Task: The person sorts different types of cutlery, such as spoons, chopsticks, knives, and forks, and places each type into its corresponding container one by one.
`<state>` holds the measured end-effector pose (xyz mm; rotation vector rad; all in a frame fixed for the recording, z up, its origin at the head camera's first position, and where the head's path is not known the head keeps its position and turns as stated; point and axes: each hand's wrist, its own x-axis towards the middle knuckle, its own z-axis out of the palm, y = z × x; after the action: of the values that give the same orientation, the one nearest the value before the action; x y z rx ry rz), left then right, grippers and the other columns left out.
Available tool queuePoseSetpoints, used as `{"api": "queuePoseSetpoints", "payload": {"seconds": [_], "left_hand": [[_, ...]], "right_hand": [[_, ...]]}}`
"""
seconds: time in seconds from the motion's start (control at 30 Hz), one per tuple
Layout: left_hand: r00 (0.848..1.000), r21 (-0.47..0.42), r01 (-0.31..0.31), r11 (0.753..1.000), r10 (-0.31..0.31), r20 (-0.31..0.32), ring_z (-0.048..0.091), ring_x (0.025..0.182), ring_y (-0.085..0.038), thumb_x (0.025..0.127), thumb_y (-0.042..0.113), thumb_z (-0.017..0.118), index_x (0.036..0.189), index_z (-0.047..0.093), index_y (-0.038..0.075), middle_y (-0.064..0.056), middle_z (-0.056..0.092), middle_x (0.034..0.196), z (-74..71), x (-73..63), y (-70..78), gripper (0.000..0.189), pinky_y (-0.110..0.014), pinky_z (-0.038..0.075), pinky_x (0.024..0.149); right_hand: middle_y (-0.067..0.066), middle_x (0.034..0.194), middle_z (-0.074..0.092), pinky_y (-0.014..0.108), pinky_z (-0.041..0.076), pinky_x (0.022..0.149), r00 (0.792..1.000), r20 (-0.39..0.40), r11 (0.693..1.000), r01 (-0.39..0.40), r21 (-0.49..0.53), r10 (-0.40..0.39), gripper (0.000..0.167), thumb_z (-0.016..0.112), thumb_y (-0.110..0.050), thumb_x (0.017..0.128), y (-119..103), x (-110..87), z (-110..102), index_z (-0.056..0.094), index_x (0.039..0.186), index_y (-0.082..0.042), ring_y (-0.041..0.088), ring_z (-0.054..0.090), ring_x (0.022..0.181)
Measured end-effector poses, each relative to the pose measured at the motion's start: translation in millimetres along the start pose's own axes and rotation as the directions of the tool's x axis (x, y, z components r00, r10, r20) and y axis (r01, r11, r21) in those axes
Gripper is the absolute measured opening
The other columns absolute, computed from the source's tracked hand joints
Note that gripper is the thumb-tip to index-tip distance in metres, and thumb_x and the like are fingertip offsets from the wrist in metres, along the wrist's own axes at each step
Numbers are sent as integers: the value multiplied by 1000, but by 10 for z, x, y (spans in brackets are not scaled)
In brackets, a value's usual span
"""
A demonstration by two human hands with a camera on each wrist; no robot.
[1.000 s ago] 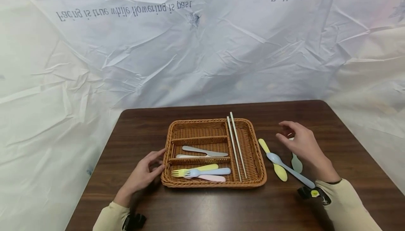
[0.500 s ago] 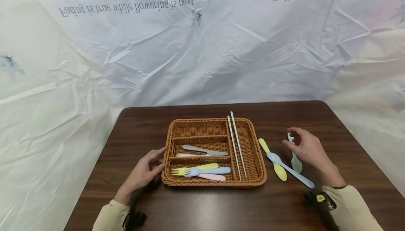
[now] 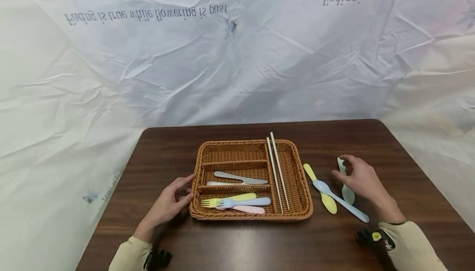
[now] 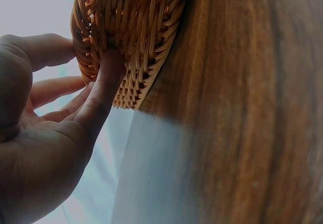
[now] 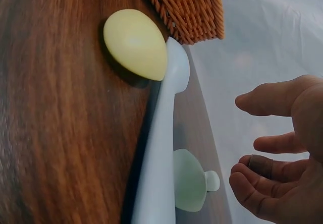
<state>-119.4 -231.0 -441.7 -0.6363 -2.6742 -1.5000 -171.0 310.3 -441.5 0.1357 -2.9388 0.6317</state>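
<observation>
A brown wicker basket point(image 3: 233, 163) with several compartments sits mid-table. My left hand point(image 3: 171, 201) rests its fingertips and thumb against the basket's outer left wall, fingers loosely extended. A green spoon point(image 3: 348, 194) lies on the table at the right. Over its handle hovers my right hand point(image 3: 365, 180), thumb and fingers apart. In the right wrist view a gap shows between that hand point(image 5: 277, 153) and the green spoon point(image 5: 189, 181). Left of it, a light blue spoon point(image 3: 341, 201) lies across a yellow spoon point(image 3: 328, 203).
The basket's front compartment has a yellow fork point(image 3: 245, 196), a blue fork point(image 3: 256, 201) and a pink-handled piece point(image 3: 249, 209). Behind them lie a grey knife point(image 3: 237, 176) and a white-handled piece point(image 3: 219, 183). White chopsticks point(image 3: 280, 168) overhang the basket's rear rim. White sheeting point(image 3: 259, 77) hangs behind the table.
My right hand has moved slightly right and nearer to me, lowering over the green spoon's handle. My left hand, the basket and the cutlery stay where they were.
</observation>
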Motion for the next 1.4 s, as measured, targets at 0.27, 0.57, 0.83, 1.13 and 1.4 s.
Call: {"api": "queuePoseSetpoints", "payload": {"seconds": [0.27, 0.57, 0.83, 1.13, 1.4], "left_hand": [[1000, -4, 10, 1000, -10, 4, 64, 96, -23, 93, 1, 64, 144, 46, 1, -17, 56, 121, 40, -2, -286, 54, -24, 54, 69], [1000, -40, -9, 999, 9, 5, 64, 97, -22, 93, 6, 66, 144, 47, 3, -15, 57, 122, 35, -7, -317, 54, -24, 54, 69], [1000, -24, -3, 1000, 3, 2, 64, 97, -23, 92, 4, 66, 144, 47, 2, -15, 56, 122, 44, -7, -326, 55, -24, 54, 68], [1000, -5, 3, 1000, -3, 0, 64, 96, -21, 92, 2, 65, 143, 47, 1, -16, 57, 121, 34, -7, -280, 54, -23, 53, 68], [1000, -21, -5, 1000, 5, 7, 64, 97, -21, 93, 6, 65, 144, 47, 4, -15, 56, 123, 27, 3, -308, 54, -24, 54, 69]], "right_hand": [[28, 105, 60, 47, 48, 65, 999, 22, 999, -34, 4, 34, 63, 71, -29, 87, 26, -9, 22, 48, 131, 11, 37, 61, 88], [19, 91, 60, 33, 41, 58, 998, 47, 999, -52, 4, 52, 68, 72, -31, 86, 91, -36, 87, 47, 132, 13, 26, 56, 75], [16, 86, 58, 31, 39, 57, 996, 57, 997, -76, -3, 76, 71, 75, -31, 83, 146, -58, 140, 47, 130, 14, 23, 53, 72], [21, 90, 58, 34, 45, 57, 995, 60, 996, -85, -14, 86, 71, 76, -31, 82, 186, -52, 169, 47, 128, 15, 28, 58, 77], [22, 90, 58, 36, 45, 58, 994, 61, 996, -84, -27, 85, 71, 76, -31, 82, 183, -26, 152, 48, 127, 16, 29, 57, 77]]}}
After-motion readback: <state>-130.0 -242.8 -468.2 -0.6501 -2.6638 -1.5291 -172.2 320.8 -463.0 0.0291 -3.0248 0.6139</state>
